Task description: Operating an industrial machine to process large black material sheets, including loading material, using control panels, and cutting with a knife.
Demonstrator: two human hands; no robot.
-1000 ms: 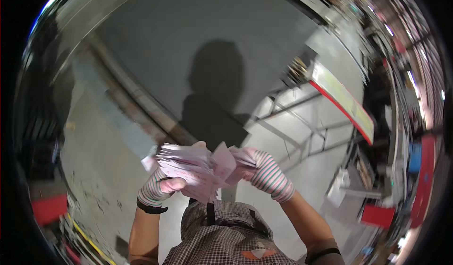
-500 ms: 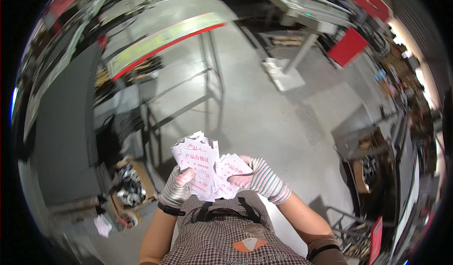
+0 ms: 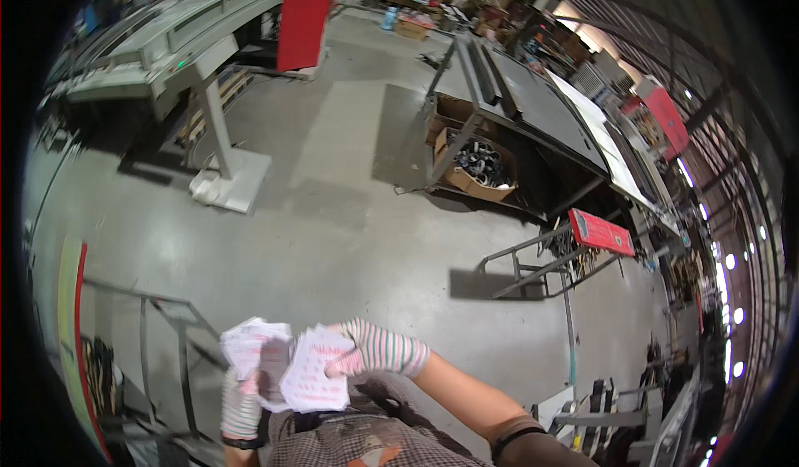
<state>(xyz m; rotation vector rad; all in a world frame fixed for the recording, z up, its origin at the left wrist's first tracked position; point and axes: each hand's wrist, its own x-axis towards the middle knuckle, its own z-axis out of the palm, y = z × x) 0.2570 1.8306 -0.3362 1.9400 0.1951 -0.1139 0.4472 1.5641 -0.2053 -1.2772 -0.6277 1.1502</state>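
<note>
— Grey concrete floor [image 3: 333,242] all round, a workshop; what's the person holding?

— Slips [image 3: 287,367], white with pink print, fanned out low at six o'clock, just above the checked apron [image 3: 366,442].

— Which hand has them?

— Both, in striped gloves. The left hand [image 3: 241,404] grips the bunch from below, fingers closed on it. The right hand [image 3: 374,350] pinches the front slip, thumb on its face.

— And around them?

— A cardboard box [image 3: 474,167] under a dark table [image 3: 541,109] at one o'clock, a red panel [image 3: 301,22] at twelve, a red tray [image 3: 601,232] on a stand at three.
</note>
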